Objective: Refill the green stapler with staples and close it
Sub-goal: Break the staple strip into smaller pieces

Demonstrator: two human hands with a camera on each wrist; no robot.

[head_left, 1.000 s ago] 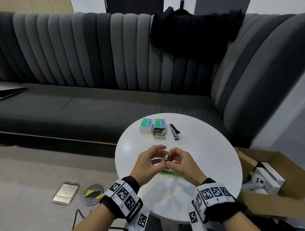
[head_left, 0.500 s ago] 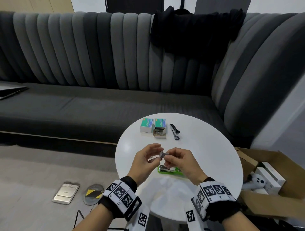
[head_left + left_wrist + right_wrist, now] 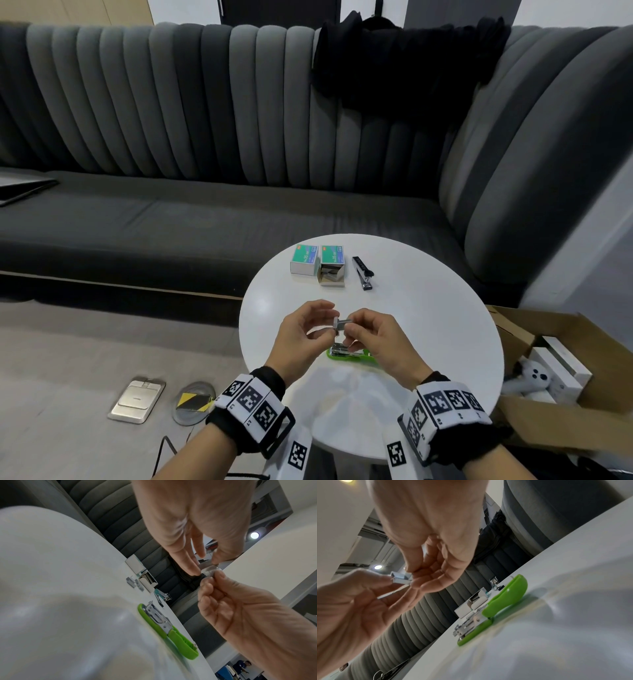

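Note:
The green stapler (image 3: 349,357) lies opened flat on the round white table (image 3: 428,325), its metal magazine facing up; it also shows in the wrist views (image 3: 169,631) (image 3: 498,605). Just above it, both hands hold a short silver staple strip (image 3: 342,323) (image 3: 401,579) (image 3: 208,568). My left hand (image 3: 329,319) pinches its left end between thumb and fingertips. My right hand (image 3: 352,329) pinches the other end. Neither hand touches the stapler.
Two green staple boxes stand at the table's far side, one closed (image 3: 303,258) and one open (image 3: 331,266), with a black stapler (image 3: 363,273) beside them. Loose staple pieces (image 3: 135,584) lie near the open box. A cardboard box (image 3: 565,383) sits on the floor to the right.
Both hands have risen a little off the green stapler with the staple strip between them, so the stapler now shows beneath them. Over the last half second they have barely moved.

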